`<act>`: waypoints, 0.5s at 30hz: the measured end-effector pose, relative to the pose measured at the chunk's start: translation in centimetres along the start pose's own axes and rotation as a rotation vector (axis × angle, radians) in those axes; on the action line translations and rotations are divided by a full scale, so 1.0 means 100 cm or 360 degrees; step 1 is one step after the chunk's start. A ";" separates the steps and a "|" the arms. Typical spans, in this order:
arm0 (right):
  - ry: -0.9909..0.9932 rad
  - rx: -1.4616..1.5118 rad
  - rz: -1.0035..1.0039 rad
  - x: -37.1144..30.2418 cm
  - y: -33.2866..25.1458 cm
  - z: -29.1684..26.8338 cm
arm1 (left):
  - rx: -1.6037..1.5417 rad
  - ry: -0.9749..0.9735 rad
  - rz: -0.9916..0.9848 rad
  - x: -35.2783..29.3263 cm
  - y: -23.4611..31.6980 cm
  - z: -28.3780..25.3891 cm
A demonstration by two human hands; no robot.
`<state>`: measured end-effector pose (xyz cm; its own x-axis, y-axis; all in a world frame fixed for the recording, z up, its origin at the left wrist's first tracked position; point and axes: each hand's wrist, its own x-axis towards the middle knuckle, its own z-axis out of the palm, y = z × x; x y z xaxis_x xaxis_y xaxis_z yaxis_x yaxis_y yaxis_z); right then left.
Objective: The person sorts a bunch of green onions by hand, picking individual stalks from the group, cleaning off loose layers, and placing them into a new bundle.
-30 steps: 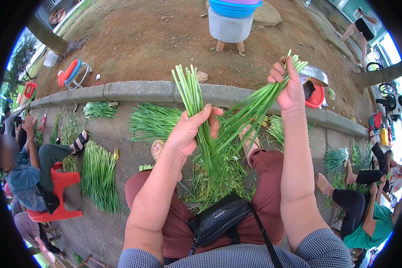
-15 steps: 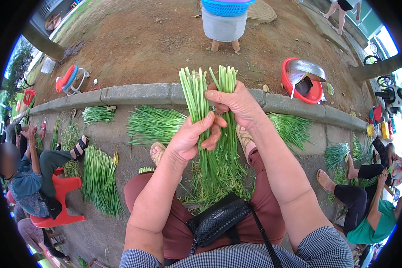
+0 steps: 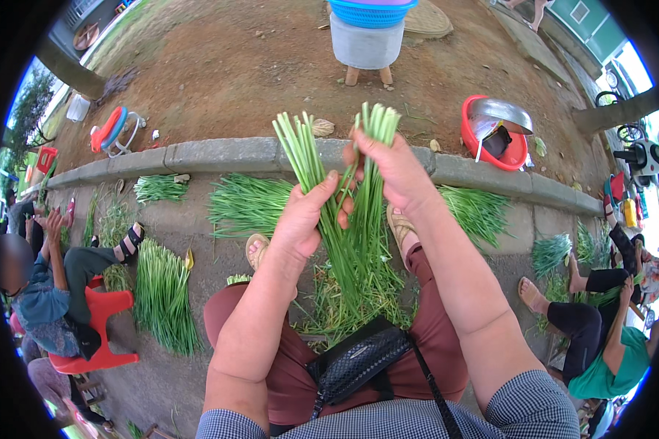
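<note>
Long green garlic chives are split between my hands, pale stem ends up and leaves hanging down together. My left hand [image 3: 307, 219] is closed round the left bunch of garlic chives [image 3: 299, 150], which leans left. Around the right bunch of garlic chives [image 3: 378, 126] my right hand [image 3: 394, 172] is wrapped, thumb near the stem ends; some of its fingers are hidden behind the stems. Below, between my feet, lies a heap of loose green trimmings [image 3: 366, 311]. Piles of chives rest on the ground to the left [image 3: 249, 205] and right [image 3: 476, 212] of my hands.
A stone kerb [image 3: 220, 155] runs across beyond my hands. Past it stand a red basin [image 3: 516, 157] with a metal lid and a blue basket [image 3: 373, 14] on a grey tub. People sit at both sides, one on a red stool [image 3: 110, 314]. A black bag [image 3: 359, 358] lies on my lap.
The stem ends of the two bunches have spread further apart, the left one tilting left. My right hand has shifted slightly up its bunch.
</note>
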<state>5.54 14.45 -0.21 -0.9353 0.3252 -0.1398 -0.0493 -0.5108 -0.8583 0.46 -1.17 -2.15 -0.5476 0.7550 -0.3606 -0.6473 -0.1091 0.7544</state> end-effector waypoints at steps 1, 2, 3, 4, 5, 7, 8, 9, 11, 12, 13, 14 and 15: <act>0.0041 0.0036 -0.0048 0.003 -0.003 -0.005 | -0.0036 -0.0005 -0.0026 0.001 0.002 -0.006; 0.0160 0.0170 -0.0086 0.005 -0.009 -0.010 | -0.0054 0.0087 -0.0004 0.002 0.003 -0.010; 0.0102 0.0294 -0.0155 0.007 -0.018 -0.017 | -0.0072 0.0178 0.0017 0.002 0.004 -0.011; 0.0052 0.0409 -0.0228 0.008 -0.026 -0.028 | -0.0094 0.0259 0.0032 0.004 0.005 -0.012; 0.0092 0.0408 -0.0264 0.009 -0.034 -0.038 | -0.0063 0.0319 0.0114 0.006 0.004 -0.017; 0.0256 0.0214 -0.0360 0.007 -0.044 -0.051 | 0.0067 0.0439 0.0280 0.006 0.007 -0.022; 0.0380 0.0021 -0.0417 0.005 -0.047 -0.055 | 0.0095 0.0487 0.0332 0.007 0.010 -0.023; 0.0504 -0.0174 -0.0472 0.003 -0.051 -0.057 | 0.0134 0.0597 0.0376 0.008 0.010 -0.021; 0.0862 -0.0688 -0.0638 0.005 -0.050 -0.057 | 0.0215 0.0608 0.0460 0.010 0.010 -0.028; 0.0820 -0.0719 -0.0599 0.004 -0.050 -0.056 | 0.0254 0.0614 0.0504 0.011 0.011 -0.030; 0.0773 -0.0752 -0.0558 0.004 -0.050 -0.053 | 0.0331 0.0594 0.0467 0.011 0.013 -0.026; 0.0727 -0.0785 -0.0517 0.003 -0.050 -0.049 | 0.0333 0.0423 0.0368 0.009 0.014 -0.021; 0.0597 -0.0743 -0.0390 0.001 -0.047 -0.043 | 0.0336 0.0252 0.0268 0.006 0.014 -0.015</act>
<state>7.19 20.27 1.72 -0.7262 0.6875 -0.0027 -0.0092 -0.0137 -0.9999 -1.52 -1.86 -2.11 -0.7242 0.6260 -0.2892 -0.4251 -0.0752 0.9020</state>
